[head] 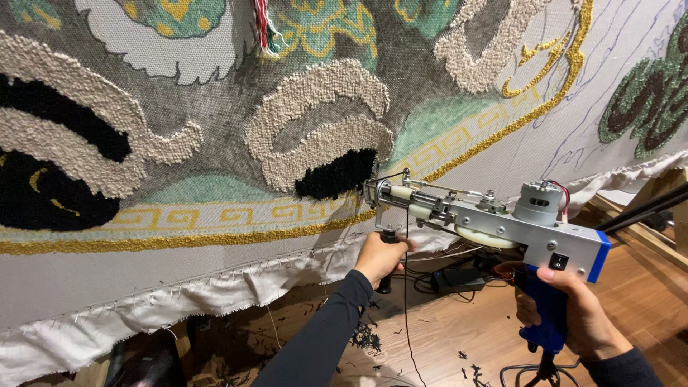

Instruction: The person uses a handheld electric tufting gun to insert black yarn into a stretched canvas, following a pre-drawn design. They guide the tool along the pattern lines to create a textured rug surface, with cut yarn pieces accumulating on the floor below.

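head view: the left hand [380,256] grips the black front handle of a silver tufting gun [494,218], the right hand [573,308] wraps its blue rear grip. the gun's tip touches the stretched patterned cloth [215,129] beside a black tufted patch [337,174], above the wooden floor [444,337].

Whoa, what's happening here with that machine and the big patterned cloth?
A person is pressing a grey and blue tufting gun against a large stretched cloth. The left hand grips the front handle and the right hand holds the blue rear grip. The gun's tip sits at a black tufted patch, among cream, green and gold areas. Yarn scraps litter the wooden floor.
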